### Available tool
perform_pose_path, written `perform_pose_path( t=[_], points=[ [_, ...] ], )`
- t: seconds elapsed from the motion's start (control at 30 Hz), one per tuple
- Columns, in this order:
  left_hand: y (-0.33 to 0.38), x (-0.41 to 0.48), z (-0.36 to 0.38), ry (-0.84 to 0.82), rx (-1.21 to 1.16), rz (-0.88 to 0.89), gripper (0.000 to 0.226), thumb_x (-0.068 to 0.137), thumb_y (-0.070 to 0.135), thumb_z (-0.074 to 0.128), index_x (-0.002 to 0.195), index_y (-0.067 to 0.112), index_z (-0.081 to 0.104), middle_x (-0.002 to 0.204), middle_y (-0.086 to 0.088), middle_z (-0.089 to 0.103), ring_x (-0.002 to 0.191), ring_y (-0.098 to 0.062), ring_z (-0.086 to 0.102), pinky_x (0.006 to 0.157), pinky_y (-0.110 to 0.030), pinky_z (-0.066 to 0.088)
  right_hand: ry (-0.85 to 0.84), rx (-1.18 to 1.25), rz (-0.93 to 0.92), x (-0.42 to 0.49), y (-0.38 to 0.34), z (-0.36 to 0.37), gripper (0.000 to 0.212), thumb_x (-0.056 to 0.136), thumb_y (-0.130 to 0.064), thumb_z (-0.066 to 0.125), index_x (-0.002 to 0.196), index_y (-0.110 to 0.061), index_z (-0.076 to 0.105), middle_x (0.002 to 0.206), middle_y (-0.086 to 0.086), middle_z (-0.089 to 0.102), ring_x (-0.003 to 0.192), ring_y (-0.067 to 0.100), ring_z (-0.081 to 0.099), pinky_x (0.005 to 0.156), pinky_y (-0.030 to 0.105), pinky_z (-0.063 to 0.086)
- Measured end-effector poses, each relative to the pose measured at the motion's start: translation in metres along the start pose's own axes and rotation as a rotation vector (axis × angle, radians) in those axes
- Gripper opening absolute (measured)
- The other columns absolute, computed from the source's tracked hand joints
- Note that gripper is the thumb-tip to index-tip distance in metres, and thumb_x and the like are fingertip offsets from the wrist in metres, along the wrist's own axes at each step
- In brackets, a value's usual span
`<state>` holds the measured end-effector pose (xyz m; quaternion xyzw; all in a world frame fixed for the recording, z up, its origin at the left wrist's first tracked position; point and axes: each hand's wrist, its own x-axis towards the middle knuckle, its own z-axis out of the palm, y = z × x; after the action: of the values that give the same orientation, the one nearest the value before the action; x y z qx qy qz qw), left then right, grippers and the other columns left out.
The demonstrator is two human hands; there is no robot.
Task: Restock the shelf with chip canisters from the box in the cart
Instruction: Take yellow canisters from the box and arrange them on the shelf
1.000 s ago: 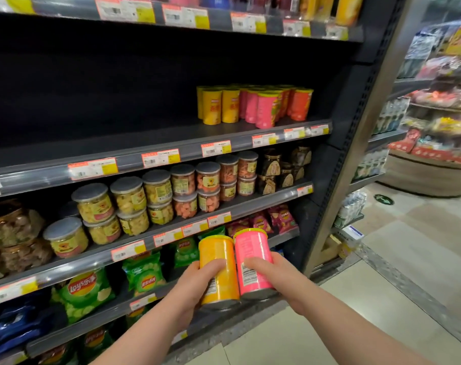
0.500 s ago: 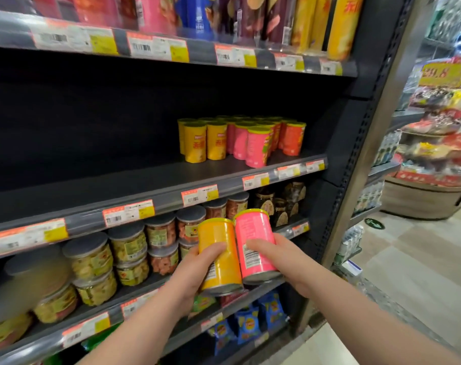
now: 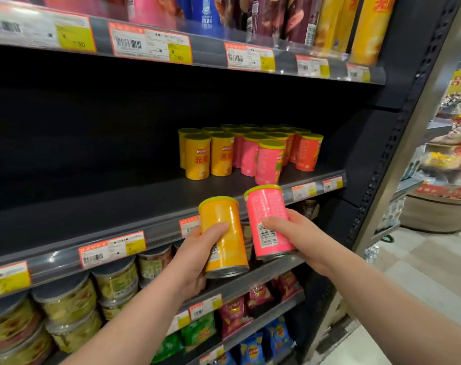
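My left hand (image 3: pixel 197 255) grips a yellow chip canister (image 3: pixel 224 234) upright, thumb across its front. Beside it, my right hand (image 3: pixel 298 235) holds a pink chip canister (image 3: pixel 267 219) the same way. Both canisters hover just in front of the dark shelf's front edge (image 3: pixel 161 233), below its level. On that shelf (image 3: pixel 97 204), toward the right, stand several yellow, pink and orange-red canisters (image 3: pixel 250 151) in a cluster. The shelf's left half is bare. The cart and box are out of view.
Tall chip tubes (image 3: pixel 356 25) fill the shelf above. Round lidded snack jars (image 3: pixel 66 299) and chip bags (image 3: pixel 234 317) sit on the shelves below. The shelving's upright post (image 3: pixel 398 143) is at the right, with an aisle floor and a display stand (image 3: pixel 440 212) beyond.
Both hands have raised the two canisters up and toward the canister shelf. The view has tilted upward and moved closer to the shelving.
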<state>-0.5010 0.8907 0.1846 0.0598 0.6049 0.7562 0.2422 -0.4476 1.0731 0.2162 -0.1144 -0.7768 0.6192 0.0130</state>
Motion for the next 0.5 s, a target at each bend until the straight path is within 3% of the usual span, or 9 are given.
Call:
perform_pose_path(
  t=[0.2,0.4,0.5],
  points=[
    [0.016,0.028,0.019,0.077,0.001,0.059,0.025,0.086,0.035,0.062,0.105,0.021,0.054,0.091,-0.007,0.069,0.075,-0.021,0.067,0.061,-0.03,0.05,0.048,0.021,0.001,0.037,-0.009,-0.035,0.024,0.09,-0.029,0.061,0.112,-0.023,0.055,0.097,0.002,0.07,0.083,0.015,0.068,0.068,0.027,0.051],
    [0.03,0.056,0.047,0.119,0.029,0.086,0.033,0.085,0.041,0.062,0.11,0.022,0.053,0.101,-0.008,0.067,0.089,-0.026,0.066,0.082,-0.041,0.053,0.089,0.061,-0.054,0.07,-0.018,-0.089,0.027,0.089,-0.028,0.061,0.114,-0.023,0.052,0.099,0.002,0.069,0.084,0.016,0.067,0.069,0.028,0.051],
    [0.04,0.069,0.063,0.125,0.008,0.11,0.03,0.087,0.036,0.061,0.11,0.021,0.051,0.099,-0.008,0.066,0.084,-0.023,0.066,0.067,-0.034,0.052,0.125,0.089,-0.083,0.091,-0.02,-0.118,0.035,0.088,-0.03,0.063,0.119,-0.021,0.051,0.103,0.004,0.069,0.088,0.018,0.067,0.069,0.029,0.051]
  ],
)
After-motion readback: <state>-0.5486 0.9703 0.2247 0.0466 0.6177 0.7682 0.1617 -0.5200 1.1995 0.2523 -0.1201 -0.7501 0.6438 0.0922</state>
